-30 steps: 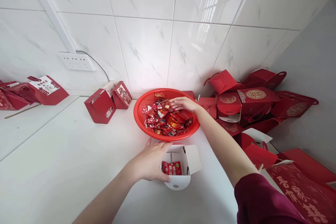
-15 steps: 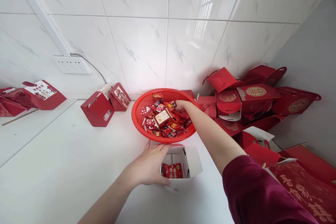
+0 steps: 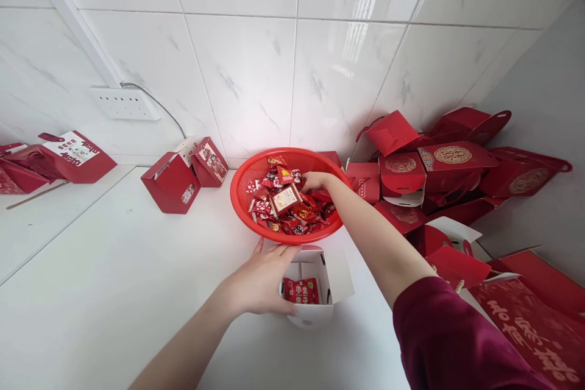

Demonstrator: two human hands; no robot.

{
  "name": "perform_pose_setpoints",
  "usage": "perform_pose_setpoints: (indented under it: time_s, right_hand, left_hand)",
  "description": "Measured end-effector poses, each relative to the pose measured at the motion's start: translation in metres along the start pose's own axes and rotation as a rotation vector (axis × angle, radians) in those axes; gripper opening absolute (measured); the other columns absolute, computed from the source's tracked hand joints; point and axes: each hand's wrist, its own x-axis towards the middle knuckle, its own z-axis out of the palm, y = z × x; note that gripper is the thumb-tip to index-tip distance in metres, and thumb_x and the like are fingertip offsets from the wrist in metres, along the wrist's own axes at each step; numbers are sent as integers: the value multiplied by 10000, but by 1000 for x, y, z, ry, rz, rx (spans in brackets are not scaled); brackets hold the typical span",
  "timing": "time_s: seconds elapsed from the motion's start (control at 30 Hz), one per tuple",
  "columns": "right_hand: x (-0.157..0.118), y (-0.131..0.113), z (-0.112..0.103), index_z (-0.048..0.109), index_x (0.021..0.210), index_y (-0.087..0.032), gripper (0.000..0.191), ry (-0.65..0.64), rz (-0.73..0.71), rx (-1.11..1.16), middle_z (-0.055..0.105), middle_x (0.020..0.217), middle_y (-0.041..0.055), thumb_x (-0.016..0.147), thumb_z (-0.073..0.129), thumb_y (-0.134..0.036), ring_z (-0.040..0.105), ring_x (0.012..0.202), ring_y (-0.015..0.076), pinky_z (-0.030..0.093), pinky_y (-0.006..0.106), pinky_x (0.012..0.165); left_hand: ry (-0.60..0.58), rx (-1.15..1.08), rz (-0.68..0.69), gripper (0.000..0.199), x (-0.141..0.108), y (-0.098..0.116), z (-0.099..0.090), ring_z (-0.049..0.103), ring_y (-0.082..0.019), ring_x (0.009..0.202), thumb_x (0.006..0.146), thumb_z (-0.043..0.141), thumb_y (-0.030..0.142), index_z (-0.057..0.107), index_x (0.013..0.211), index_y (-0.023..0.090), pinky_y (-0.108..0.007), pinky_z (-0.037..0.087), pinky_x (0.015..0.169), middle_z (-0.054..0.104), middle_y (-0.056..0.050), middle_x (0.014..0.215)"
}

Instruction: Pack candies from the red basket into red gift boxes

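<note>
My left hand (image 3: 260, 277) grips the left side of a small open white box (image 3: 315, 314), thumb at its near edge and fingers along the far rim. Inside that box lies a red candy packet (image 3: 300, 290) with white lettering. Just beyond stands a red plastic basket (image 3: 242, 210) of wrapped candies. My right hand (image 3: 315, 181) reaches in at its right, fingers curled down among red packets; their tips are partly hidden and I cannot make out what they hold. A cream-and-red packet (image 3: 286, 199) rests on top of the candies.
Folded red gift boxes (image 3: 452, 158) are heaped at the right, with a red printed bag (image 3: 525, 323) nearer me. Two small red boxes (image 3: 171, 183) stand left of the basket, and more red boxes (image 3: 75, 158) lie far left. A power strip (image 3: 125, 103) is on the tiled wall.
Within the basket my right hand has shifted slightly, and a red packet with a yellow mark now shows by its fingers. My left hand stays on the white box. The view has tilted a little.
</note>
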Motion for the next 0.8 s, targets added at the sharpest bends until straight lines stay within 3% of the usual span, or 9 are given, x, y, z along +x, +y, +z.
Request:
perform_pose_setpoints:
  time_s: [0.2,0.53,0.7,0.8]
  right_hand:
    - [-19,9,-11,727,1011,-152,324,-21,-61,182,747,986,44,701,813,-192,685,856,189,538,252,771]
    - [-59,10,-11,609,1277,-127,402,12,-171,447,671,1200,102,876,606,-166,663,1014,180,591,262,835]
    - [-85,11,-4,659,1189,-124,335,111,-189,486,654,1214,107,855,638,-141,656,1017,196,622,299,815]
    - [-105,7,3,676,1146,-108,304,179,-195,511,700,1108,116,845,670,-143,673,998,196,609,292,847]
  left_hand:
    - [18,20,-10,997,1,-2,3,294,-378,1433,594,811,397,352,1479,408,-505,214,1189,450,22,1500]
    - [-9,18,-46,945,1,1,0,376,-343,1402,612,784,368,373,1463,348,-481,235,1178,534,-31,1431]
    - [-9,32,-24,960,2,-1,0,374,-330,1404,635,764,365,327,1490,354,-461,252,1167,522,-25,1444]
    - [-19,27,-49,933,4,-3,2,379,-340,1394,645,758,392,346,1480,339,-461,272,1153,548,-37,1415]
